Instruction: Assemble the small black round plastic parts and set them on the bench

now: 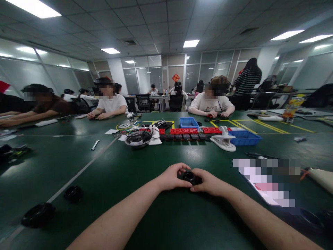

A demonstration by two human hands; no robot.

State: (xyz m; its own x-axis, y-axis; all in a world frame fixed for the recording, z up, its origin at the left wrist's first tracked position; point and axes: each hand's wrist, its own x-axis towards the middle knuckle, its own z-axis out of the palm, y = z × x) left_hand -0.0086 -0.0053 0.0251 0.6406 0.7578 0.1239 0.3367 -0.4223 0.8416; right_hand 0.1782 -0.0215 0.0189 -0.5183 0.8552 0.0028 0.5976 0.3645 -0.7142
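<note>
Between my two hands is a small black ring-shaped part (pixel 189 176) with a round hole in its top, just above or on the green table (pixel 145 222). My left hand (pixel 173 176) curls around its left side, thumb in front and fingers behind. From the right, my right hand (pixel 208 181) closes on the same part, its thumb and fingertips near those of the left. The fingers cover much of the part's sides. Two more black ring-shaped parts lie at left, a larger one (pixel 38 214) and a smaller one (pixel 73 193).
Ahead stand a metal bowl (pixel 137 139), red power strips (pixel 183 131), a white clip (pixel 224 139) and blue trays (pixel 246 138). A wrench (pixel 95 145) lies to the left. On the right are a blurred-out phone-like slab (pixel 267 184) and a dark ring (pixel 310 220). People sit across the table.
</note>
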